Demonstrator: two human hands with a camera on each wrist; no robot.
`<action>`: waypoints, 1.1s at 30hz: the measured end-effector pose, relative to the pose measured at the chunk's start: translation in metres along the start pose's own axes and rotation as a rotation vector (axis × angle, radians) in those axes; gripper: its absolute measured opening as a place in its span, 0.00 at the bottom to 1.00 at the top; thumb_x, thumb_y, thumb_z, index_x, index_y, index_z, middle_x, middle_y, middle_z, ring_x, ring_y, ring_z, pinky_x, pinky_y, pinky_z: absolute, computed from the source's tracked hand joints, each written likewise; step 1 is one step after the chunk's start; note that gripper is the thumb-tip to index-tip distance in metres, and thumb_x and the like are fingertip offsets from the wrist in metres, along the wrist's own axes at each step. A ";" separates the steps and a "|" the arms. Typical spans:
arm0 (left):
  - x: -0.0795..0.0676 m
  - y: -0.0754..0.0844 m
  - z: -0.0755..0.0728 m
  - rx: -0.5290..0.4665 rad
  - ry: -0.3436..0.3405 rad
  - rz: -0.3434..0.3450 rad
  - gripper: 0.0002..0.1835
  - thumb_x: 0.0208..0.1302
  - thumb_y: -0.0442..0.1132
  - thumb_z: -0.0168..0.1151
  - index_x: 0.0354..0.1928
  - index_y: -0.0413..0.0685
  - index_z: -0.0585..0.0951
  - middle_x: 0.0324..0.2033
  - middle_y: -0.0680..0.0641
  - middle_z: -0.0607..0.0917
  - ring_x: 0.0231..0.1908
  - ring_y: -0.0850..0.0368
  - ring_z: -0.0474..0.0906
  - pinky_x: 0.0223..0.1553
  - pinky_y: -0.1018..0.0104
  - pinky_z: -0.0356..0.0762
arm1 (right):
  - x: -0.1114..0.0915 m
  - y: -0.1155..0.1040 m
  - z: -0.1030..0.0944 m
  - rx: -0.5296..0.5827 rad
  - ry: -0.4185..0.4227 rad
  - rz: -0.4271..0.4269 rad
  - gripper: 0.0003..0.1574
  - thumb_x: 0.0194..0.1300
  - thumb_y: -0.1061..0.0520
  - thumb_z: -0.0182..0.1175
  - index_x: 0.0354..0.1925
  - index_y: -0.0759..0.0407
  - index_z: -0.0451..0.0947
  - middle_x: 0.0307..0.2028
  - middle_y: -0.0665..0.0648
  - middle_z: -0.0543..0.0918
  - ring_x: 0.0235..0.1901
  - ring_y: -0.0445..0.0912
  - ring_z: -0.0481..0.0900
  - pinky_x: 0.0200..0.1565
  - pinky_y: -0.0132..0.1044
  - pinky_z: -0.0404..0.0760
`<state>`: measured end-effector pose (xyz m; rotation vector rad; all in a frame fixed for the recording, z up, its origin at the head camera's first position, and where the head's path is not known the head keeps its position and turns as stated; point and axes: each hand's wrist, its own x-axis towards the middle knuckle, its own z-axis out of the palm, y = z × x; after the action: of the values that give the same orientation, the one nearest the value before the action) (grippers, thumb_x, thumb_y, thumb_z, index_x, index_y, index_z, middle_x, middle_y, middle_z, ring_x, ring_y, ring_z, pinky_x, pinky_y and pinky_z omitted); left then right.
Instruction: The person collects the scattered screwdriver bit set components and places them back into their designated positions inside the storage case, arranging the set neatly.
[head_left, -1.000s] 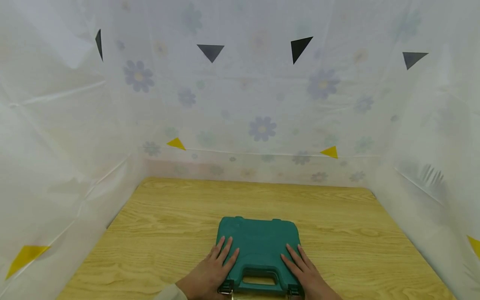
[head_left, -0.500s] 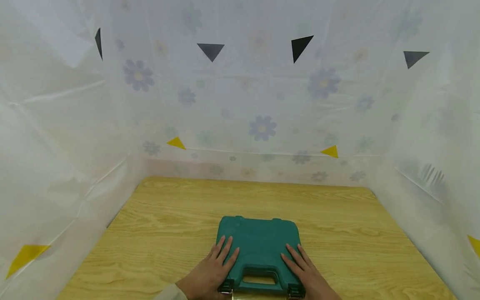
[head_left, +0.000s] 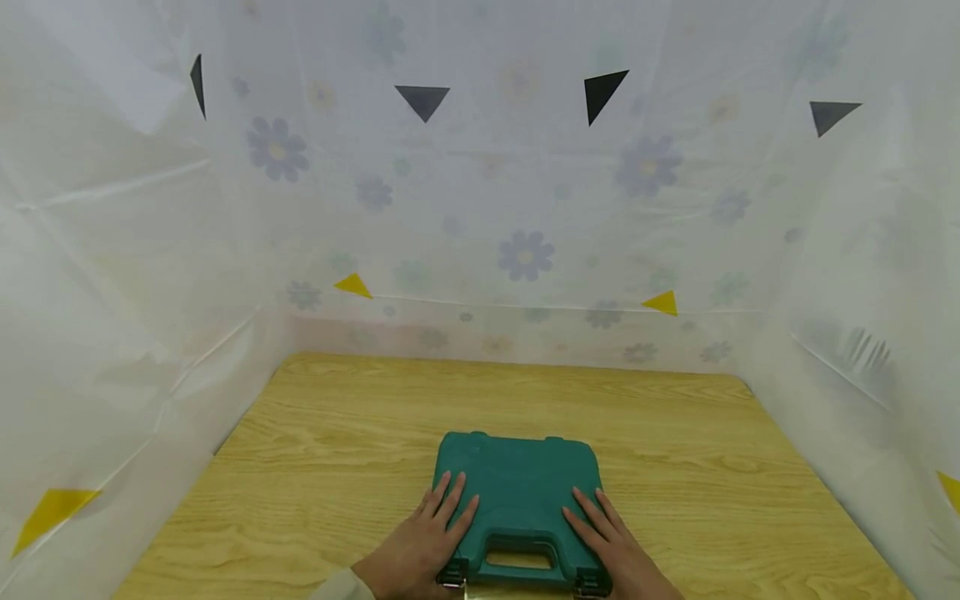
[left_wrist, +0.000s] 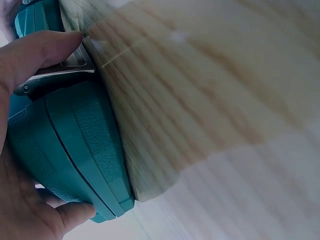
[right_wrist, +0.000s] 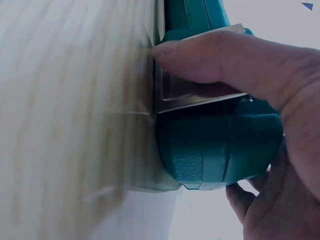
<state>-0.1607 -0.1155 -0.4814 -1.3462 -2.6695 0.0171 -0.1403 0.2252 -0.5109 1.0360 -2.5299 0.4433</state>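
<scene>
A closed green plastic carrying case (head_left: 521, 479) lies flat on the wooden table, its handle (head_left: 519, 574) facing the person. My left hand (head_left: 420, 537) rests on its left front corner, with outstretched fingers spread over the lid. At the right front corner my right hand (head_left: 618, 550) lies likewise. In the left wrist view, the left thumb (left_wrist: 47, 49) presses over a metal latch (left_wrist: 57, 72) on the front side. The right wrist view has the right thumb (right_wrist: 200, 56) across the other metal latch (right_wrist: 192, 102). Parts of both latches are hidden under the thumbs.
The wood-grain table (head_left: 360, 417) extends behind and to both sides of the case. Whitish sheeting (head_left: 525, 192) with flower prints walls in the back and sides. Black and yellow triangles are stuck on it, such as a yellow one (head_left: 56, 515) at left.
</scene>
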 end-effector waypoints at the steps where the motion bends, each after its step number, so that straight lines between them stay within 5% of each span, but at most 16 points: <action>1: 0.000 0.000 0.000 -0.004 0.000 0.001 0.58 0.51 0.70 0.65 0.73 0.38 0.56 0.69 0.27 0.56 0.67 0.29 0.54 0.59 0.46 0.69 | 0.000 0.000 -0.001 0.001 -0.006 0.001 0.66 0.43 0.22 0.64 0.69 0.60 0.64 0.74 0.57 0.54 0.72 0.36 0.24 0.41 0.54 0.80; 12: -0.001 -0.002 -0.008 -0.123 -0.015 0.002 0.53 0.57 0.68 0.60 0.73 0.39 0.57 0.70 0.28 0.56 0.68 0.30 0.53 0.60 0.45 0.68 | 0.003 0.001 -0.017 0.111 -0.103 -0.013 0.60 0.48 0.34 0.70 0.72 0.56 0.60 0.76 0.43 0.42 0.70 0.29 0.23 0.42 0.56 0.79; 27: 0.001 -0.005 -0.010 -0.166 -0.042 -0.024 0.52 0.56 0.68 0.61 0.73 0.42 0.59 0.71 0.31 0.56 0.69 0.31 0.53 0.59 0.47 0.70 | 0.007 0.005 -0.028 0.244 -0.225 0.062 0.57 0.50 0.34 0.69 0.72 0.54 0.61 0.74 0.45 0.48 0.66 0.25 0.25 0.43 0.49 0.81; 33: 0.001 -0.006 -0.009 -0.181 -0.055 -0.024 0.53 0.56 0.69 0.60 0.73 0.42 0.58 0.71 0.31 0.57 0.68 0.31 0.53 0.56 0.49 0.73 | 0.011 0.005 -0.033 0.261 -0.291 0.128 0.56 0.50 0.32 0.68 0.71 0.51 0.63 0.73 0.52 0.56 0.72 0.53 0.48 0.41 0.41 0.81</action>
<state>-0.1645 -0.1191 -0.4718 -1.3824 -2.7901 -0.1976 -0.1437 0.2360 -0.4777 1.1025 -2.8651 0.7222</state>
